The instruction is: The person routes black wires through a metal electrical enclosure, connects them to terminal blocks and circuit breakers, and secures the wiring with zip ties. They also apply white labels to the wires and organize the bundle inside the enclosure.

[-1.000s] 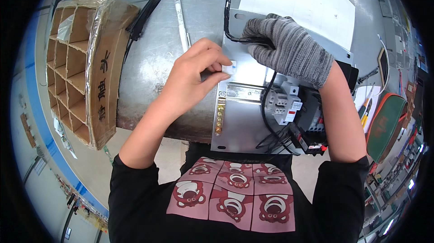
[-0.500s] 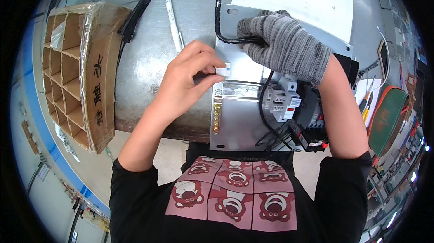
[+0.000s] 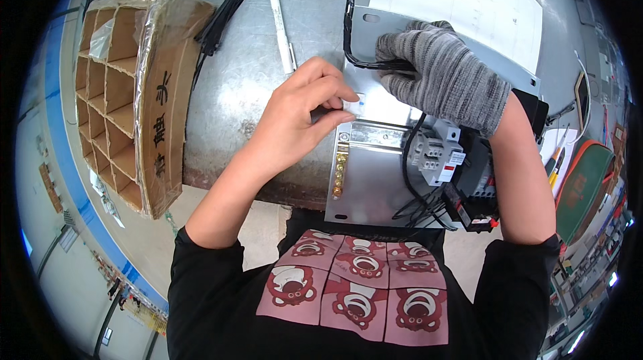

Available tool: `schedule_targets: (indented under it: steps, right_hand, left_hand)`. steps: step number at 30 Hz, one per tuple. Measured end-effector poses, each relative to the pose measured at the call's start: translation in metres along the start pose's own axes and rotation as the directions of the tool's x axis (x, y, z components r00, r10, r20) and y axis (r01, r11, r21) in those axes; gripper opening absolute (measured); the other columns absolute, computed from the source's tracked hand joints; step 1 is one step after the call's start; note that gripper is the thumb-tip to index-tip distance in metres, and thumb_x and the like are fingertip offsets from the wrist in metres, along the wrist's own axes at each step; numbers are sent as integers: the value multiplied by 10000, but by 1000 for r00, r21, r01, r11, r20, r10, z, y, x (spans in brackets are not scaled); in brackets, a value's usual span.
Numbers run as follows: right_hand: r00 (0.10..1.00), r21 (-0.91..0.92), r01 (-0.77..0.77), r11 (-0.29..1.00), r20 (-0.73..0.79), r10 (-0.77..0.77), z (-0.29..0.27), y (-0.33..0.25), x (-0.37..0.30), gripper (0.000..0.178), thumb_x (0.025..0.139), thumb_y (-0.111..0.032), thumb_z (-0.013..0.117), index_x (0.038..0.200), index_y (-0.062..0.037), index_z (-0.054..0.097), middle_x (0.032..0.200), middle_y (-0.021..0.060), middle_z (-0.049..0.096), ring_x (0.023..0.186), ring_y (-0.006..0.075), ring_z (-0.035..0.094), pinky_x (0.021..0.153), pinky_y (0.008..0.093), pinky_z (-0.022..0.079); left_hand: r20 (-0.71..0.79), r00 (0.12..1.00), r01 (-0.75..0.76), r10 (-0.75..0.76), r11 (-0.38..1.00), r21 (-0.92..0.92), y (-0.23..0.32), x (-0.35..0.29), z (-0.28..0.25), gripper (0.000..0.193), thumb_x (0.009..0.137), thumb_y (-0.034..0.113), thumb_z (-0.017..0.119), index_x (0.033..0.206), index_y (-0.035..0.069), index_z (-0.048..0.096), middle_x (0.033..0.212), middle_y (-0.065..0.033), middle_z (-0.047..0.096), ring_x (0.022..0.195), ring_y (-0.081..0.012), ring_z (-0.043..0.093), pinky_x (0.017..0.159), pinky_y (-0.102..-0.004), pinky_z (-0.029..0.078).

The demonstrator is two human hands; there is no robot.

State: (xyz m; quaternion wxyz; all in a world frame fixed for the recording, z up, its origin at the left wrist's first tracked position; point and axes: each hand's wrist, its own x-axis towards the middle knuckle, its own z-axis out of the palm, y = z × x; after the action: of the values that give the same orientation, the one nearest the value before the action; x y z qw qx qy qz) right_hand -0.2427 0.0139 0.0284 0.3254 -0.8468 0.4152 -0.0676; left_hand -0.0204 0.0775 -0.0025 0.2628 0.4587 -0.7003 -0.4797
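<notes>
A brown cardboard box (image 3: 173,85) with open compartments is holding a translucent plastic scrap (image 3: 101,40); a green pouch (image 3: 584,189) is lying far right. A blue floor stripe (image 3: 90,207) is running left of the grey metal table (image 3: 234,72), where the bare left hand (image 3: 300,109) is pinching a small white piece (image 3: 353,103) by a silver metal plate's (image 3: 375,179) left edge and the grey-gloved right hand (image 3: 445,77) is gripping a black wrapped cable (image 3: 349,22). Both grips are matching the earlier frame's, everything sitting slightly farther right.
</notes>
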Motion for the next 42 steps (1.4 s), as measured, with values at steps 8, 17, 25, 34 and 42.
schedule_targets:
  steps: [8, 17, 25, 34, 42]
  right_hand:
    - [1000, -26, -20, 999, -7, 19, 0, -3, -1, 257, 783, -150, 694, 994, -4, 668, 868, 184, 662, 799, 332, 635, 765, 379, 516]
    - [1000, -59, 28, 998, -9, -28, -1, -2, -1, 271, 778, -153, 695, 999, 1, 670, 831, 177, 647, 790, 328, 621, 768, 381, 505]
    - [1000, -38, -16, 999, -4, 16, -1, -4, 0, 271, 781, -164, 693, 996, -2, 671, 808, 176, 635, 763, 329, 606, 763, 386, 501]
    - [1000, -25, 12, 1000, -10, -12, 0, 0, 0, 248, 783, -158, 689, 976, -4, 669, 815, 173, 661, 764, 335, 628, 757, 386, 509]
    - [1000, -25, 7, 1000, -10, -7, 0, 0, -1, 274, 781, -160, 686, 1009, -10, 663, 831, 182, 668, 781, 337, 636, 762, 389, 511]
  left_hand:
    - [10, 999, 37, -37, 998, -44, 2, -1, -1, 203, 724, -40, 736, 898, 30, 657, 904, -30, 541, 744, -108, 559, 673, -241, 483]
    - [10, 999, 36, -35, 999, -26, 1, -2, -1, 205, 721, -27, 743, 894, 43, 659, 905, -26, 541, 738, -100, 564, 670, -241, 487]
    - [18, 1000, 23, -22, 1000, -11, 0, 0, 1, 205, 718, -22, 746, 890, 48, 659, 906, -21, 544, 735, -98, 573, 661, -240, 487]
    - [23, 999, 24, -26, 997, 70, 9, 0, 1, 193, 731, -40, 722, 897, 36, 659, 924, -33, 559, 754, -114, 600, 677, -245, 513]
    - [95, 996, -5, -5, 995, 99, 11, 5, -3, 179, 736, -29, 717, 893, 24, 650, 930, -42, 569, 756, -131, 612, 676, -257, 523]
